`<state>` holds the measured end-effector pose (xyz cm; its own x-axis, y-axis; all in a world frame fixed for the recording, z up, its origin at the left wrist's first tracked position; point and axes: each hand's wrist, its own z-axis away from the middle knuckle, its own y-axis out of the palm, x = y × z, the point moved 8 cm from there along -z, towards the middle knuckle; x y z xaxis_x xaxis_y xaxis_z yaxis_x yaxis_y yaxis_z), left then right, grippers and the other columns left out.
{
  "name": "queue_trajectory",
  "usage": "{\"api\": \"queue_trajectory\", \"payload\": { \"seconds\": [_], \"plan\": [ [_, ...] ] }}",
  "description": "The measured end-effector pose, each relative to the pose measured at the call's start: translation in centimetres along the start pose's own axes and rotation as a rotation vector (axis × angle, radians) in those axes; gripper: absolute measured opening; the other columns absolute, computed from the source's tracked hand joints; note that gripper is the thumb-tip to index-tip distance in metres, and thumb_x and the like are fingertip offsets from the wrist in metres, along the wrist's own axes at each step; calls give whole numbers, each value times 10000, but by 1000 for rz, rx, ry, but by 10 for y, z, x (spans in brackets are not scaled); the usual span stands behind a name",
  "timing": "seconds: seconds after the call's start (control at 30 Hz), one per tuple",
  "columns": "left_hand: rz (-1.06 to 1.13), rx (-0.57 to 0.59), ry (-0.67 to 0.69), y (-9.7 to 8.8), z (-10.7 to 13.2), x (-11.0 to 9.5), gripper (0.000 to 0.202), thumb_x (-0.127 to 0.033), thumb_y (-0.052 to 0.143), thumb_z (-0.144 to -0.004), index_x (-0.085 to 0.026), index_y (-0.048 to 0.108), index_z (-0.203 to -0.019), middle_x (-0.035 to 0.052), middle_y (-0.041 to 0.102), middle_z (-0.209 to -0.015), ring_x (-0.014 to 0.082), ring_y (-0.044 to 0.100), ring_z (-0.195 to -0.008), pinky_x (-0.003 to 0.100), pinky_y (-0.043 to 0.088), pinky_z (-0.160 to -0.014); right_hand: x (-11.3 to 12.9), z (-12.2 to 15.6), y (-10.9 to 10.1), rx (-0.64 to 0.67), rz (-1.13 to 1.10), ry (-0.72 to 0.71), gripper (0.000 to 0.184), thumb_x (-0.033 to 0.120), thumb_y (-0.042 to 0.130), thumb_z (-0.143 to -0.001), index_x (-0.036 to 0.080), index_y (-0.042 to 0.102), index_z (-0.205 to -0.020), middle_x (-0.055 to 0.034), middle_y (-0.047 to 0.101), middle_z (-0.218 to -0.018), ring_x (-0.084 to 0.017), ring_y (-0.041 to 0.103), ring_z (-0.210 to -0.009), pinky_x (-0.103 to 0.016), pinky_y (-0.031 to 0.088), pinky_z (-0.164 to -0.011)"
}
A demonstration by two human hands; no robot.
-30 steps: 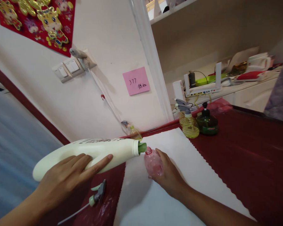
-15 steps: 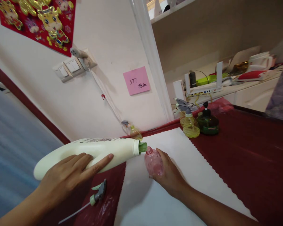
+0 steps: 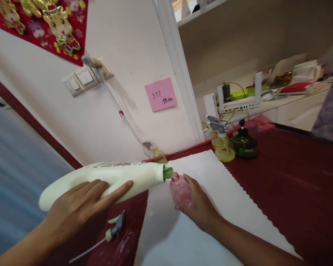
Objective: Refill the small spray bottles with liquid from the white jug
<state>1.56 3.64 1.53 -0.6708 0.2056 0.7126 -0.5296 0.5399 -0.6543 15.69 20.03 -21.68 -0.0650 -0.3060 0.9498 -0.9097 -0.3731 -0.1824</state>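
Observation:
My left hand (image 3: 83, 199) is closed around a large pale-green plastic jug (image 3: 138, 177), tipped on its side with its mouth to the right. A green pouring spout (image 3: 168, 173) shows in that mouth, right by the neck of a small clear pink bottle (image 3: 180, 192). My right hand (image 3: 198, 201) grips the pink bottle from its right side, its neck up. Whether liquid is flowing cannot be made out. Below the jug, a grey and green spray trigger head (image 3: 115, 227) with a white tube lies on the red table cover.
Yellow spray bottles (image 3: 224, 147) and a dark green pump bottle (image 3: 244, 142) stand at the back right. Another yellow spray bottle (image 3: 158, 155) is against the wall. A white sheet (image 3: 211, 184) lies over the red cover (image 3: 299, 177). A white router (image 3: 240, 105) sits behind.

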Motion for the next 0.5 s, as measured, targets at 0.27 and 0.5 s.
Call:
{"api": "queue_trajectory", "payload": {
  "seconds": [0.27,0.5],
  "plan": [
    [-9,11,0,1,1,1,627,-124,405,-942,-371,394,-1518,-9,575,-719,200,542,-621,338,427,-644,0,0,1,7,4,-9,957,314,734,-655,228,301,-1504,-161,434,-1568,-345,422,-1445,-537,377,-1196],
    [-28,22,4,0,-1,-1,579,-150,404,-957,-343,400,-1502,-7,568,-732,211,527,-629,345,411,-655,1,0,0,6,13,8,964,302,740,-648,225,303,-1504,-160,432,-1574,-348,425,-1445,-534,381,-1194]
  ]
}}
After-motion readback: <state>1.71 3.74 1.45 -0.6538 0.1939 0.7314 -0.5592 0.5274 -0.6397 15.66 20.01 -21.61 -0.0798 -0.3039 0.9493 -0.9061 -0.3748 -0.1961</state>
